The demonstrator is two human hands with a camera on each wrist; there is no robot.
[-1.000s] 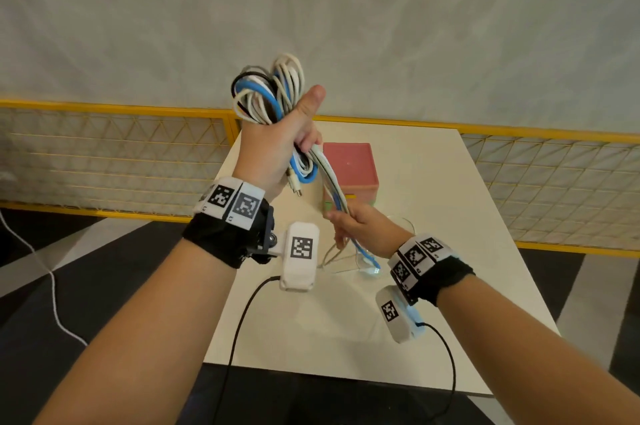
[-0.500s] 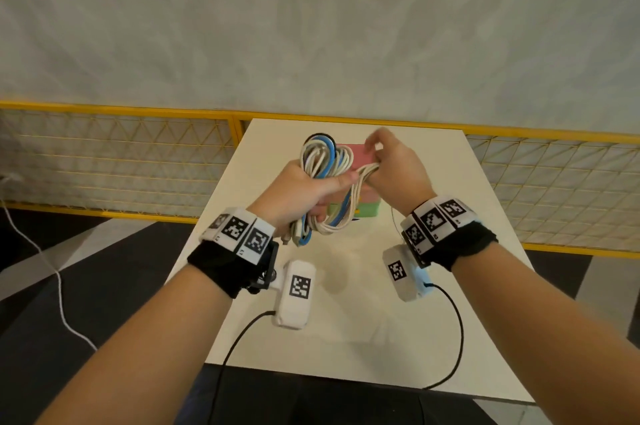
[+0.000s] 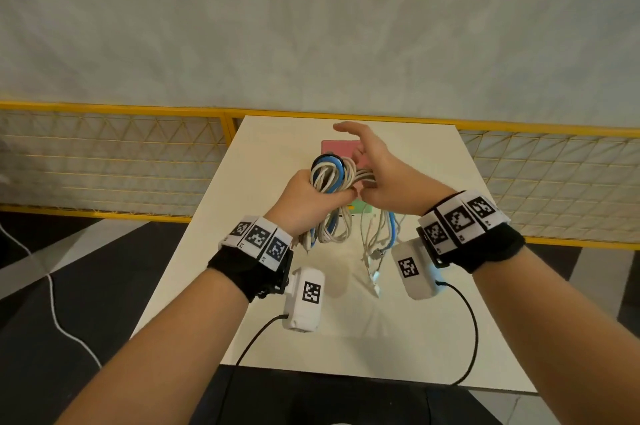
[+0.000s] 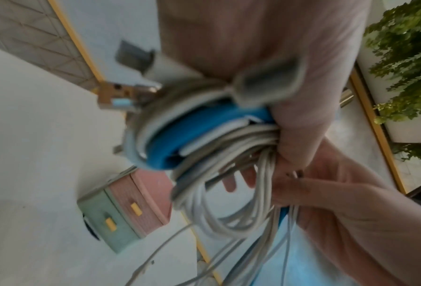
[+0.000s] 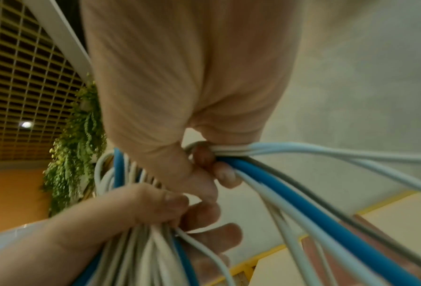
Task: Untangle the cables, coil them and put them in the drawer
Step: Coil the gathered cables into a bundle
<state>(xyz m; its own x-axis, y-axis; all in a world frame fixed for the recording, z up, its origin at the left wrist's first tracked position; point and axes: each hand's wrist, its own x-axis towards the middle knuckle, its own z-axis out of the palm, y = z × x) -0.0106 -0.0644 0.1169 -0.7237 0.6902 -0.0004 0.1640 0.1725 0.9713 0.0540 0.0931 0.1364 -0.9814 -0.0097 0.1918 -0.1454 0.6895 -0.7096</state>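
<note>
A bundle of white, blue and black cables (image 3: 329, 175) is held in the air over the white table (image 3: 433, 327). My left hand (image 3: 311, 194) grips the bundle around its middle, and the loops stick out above the fist. In the left wrist view the bundle (image 4: 216, 154) fills the fist, with USB plugs (image 4: 121, 96) poking out. My right hand (image 3: 367, 182) is just to the right, index finger pointing out. In the right wrist view its thumb and fingers pinch several strands (image 5: 302, 193). Loose ends (image 3: 375, 251) hang to the table. The pink and green drawer box (image 3: 334, 147) stands behind, drawers closed (image 4: 130, 209).
A yellow mesh fence (image 3: 121, 154) runs along the far side of the table, with a grey wall above it. Black cords from the wrist cameras (image 3: 467, 338) trail over the near table edge. A white cord (image 3: 52, 303) lies on the dark floor at the left.
The left hand lowered the bundle from high up to just above the drawer box. The right hand rose, took strands at the bundle's right side and drew them out, so loose ends now hang under it.
</note>
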